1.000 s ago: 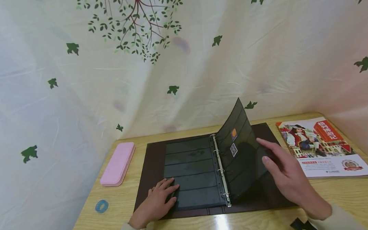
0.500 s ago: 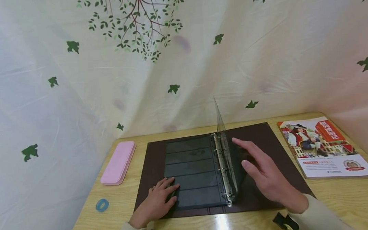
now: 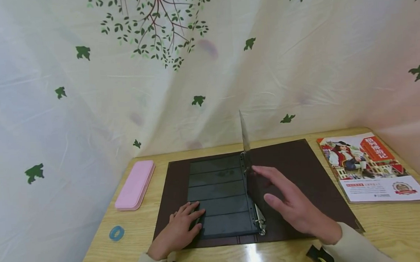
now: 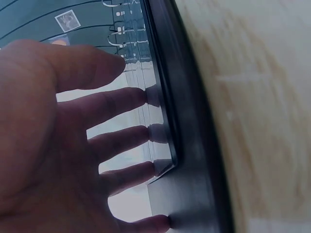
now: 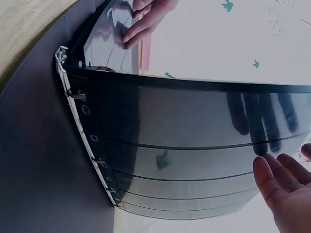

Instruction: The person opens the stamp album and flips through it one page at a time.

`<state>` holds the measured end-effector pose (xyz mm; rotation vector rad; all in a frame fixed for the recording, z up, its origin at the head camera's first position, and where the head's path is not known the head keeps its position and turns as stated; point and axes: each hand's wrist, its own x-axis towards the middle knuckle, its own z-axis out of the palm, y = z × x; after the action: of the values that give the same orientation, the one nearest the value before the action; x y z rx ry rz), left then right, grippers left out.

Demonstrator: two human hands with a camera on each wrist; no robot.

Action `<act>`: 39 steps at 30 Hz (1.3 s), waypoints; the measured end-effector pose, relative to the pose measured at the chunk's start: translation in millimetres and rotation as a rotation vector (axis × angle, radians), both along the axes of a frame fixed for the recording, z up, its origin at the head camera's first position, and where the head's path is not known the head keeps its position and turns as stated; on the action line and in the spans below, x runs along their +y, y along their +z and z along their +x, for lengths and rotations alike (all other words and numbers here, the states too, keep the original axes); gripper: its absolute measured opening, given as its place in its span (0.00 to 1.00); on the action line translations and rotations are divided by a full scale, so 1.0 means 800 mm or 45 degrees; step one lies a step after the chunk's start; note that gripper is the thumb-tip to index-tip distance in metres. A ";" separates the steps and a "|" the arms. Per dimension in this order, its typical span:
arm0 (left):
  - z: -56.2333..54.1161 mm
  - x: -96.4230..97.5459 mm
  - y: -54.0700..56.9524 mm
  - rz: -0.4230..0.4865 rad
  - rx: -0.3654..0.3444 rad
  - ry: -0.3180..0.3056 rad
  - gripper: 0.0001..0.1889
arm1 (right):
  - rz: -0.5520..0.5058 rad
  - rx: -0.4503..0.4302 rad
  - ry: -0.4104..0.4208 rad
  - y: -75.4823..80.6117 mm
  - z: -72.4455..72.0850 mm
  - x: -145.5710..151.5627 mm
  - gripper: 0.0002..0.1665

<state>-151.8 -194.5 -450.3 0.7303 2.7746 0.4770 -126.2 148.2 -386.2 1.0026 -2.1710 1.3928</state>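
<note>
A ring-bound stamp album lies spread on the table, its dark brown cover (image 3: 285,155) under black pocket pages. My left hand (image 3: 177,230) rests with spread fingers on the lower left edge of the flat left-hand page (image 3: 219,185). One black page (image 3: 244,133) stands nearly upright at the metal rings (image 3: 259,220), seen edge-on. Behind it, to the right, is my right hand (image 3: 294,205), fingers extended; the right wrist view shows those fingers (image 5: 272,174) close to the page, contact unclear. A small stamp (image 4: 68,20) shows in the left wrist view.
Left of the album lie a pink case (image 3: 135,185) and a blue ring-shaped item (image 3: 116,233). An illustrated book (image 3: 370,167) lies at the right. A patterned cloth (image 3: 207,68) hangs behind the table.
The page has swung up from leaning right to near vertical, hiding its two stamps from the head view. My right hand has moved left with it; the left hand stays put.
</note>
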 end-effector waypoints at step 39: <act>-0.011 -0.026 0.004 0.478 0.288 0.289 0.21 | 0.447 -0.522 0.121 -0.061 -0.011 -0.021 0.27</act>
<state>-160.8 -215.0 -446.9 0.5717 3.0336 1.0415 -135.4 131.7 -434.9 1.0181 -2.7768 1.3846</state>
